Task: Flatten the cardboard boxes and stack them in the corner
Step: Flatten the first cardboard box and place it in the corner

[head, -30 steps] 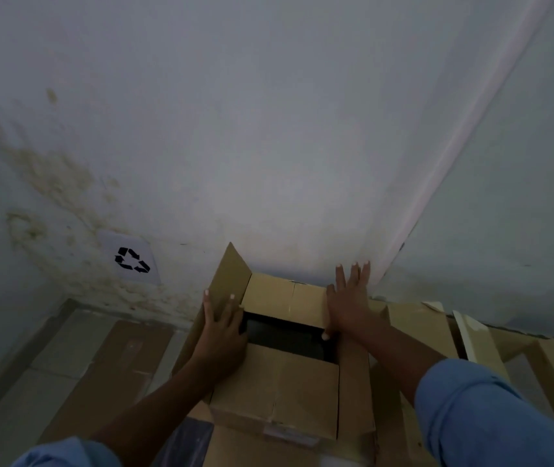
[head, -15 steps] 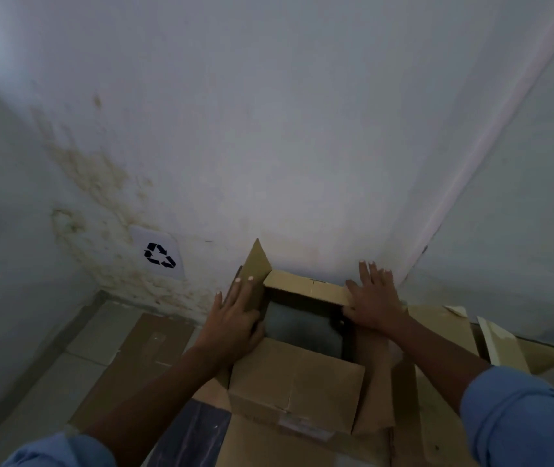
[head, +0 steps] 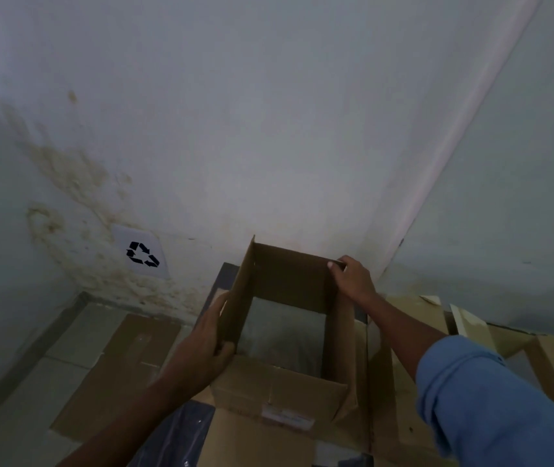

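My left hand (head: 206, 345) grips the left wall of the cardboard box (head: 289, 276), thumb inside and fingers outside, forearm bare. My right hand (head: 353, 279), further forward, pinches the far right corner, with a blue sleeve (head: 487, 399) bunched behind it.

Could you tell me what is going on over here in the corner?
A person holds an open cardboard box with both hands. The left hand grips its left wall and the right hand pinches the far right corner. The box stands open, not yet flattened. Flat cardboard lies on the floor to the left, below a recycling sign on the wall.
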`<state>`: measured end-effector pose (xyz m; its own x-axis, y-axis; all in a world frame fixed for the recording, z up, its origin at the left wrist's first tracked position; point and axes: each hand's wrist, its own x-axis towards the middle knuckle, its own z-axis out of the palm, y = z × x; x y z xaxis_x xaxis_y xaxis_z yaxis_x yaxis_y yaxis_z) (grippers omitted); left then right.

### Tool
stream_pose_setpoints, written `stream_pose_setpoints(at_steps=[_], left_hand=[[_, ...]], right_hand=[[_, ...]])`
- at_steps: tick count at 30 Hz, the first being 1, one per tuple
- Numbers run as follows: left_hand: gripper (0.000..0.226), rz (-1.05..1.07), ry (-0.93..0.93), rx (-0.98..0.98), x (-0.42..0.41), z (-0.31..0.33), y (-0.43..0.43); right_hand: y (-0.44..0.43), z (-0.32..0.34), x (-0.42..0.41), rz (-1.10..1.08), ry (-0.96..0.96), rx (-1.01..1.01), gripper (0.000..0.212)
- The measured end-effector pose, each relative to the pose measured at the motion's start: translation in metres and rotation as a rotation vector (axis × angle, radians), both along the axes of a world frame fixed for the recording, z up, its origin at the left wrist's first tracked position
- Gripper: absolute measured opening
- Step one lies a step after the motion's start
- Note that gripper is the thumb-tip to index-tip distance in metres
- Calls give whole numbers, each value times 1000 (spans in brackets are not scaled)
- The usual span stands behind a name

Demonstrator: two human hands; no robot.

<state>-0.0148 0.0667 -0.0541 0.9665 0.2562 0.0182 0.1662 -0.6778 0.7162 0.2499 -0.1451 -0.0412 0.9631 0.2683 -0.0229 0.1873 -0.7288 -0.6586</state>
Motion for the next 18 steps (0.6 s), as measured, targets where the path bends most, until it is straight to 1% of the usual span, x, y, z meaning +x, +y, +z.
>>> stream_pose_setpoints(at_steps=[5, 8, 11, 14, 16, 18], left_hand=[[73, 36, -22, -178, 5, 3, -3], [67, 85, -3, -269, 8, 2, -3], [56, 107, 9, -269, 15, 2, -5], [55, 111, 11, -274, 29, 8, -3], [54, 84, 20, -326, 42, 12, -3], [55, 72, 25, -425, 54, 11, -5]], right_hand=[[7, -1, -11, 24, 23, 78, 21], [6, -2, -16, 72, 70, 124, 30], [10, -3, -21, 108, 63, 121, 29], [22, -5, -33, 151, 67, 143, 29], [31, -6, -47, 204, 91, 172, 32], [42, -7, -62, 227, 116, 236, 40]])
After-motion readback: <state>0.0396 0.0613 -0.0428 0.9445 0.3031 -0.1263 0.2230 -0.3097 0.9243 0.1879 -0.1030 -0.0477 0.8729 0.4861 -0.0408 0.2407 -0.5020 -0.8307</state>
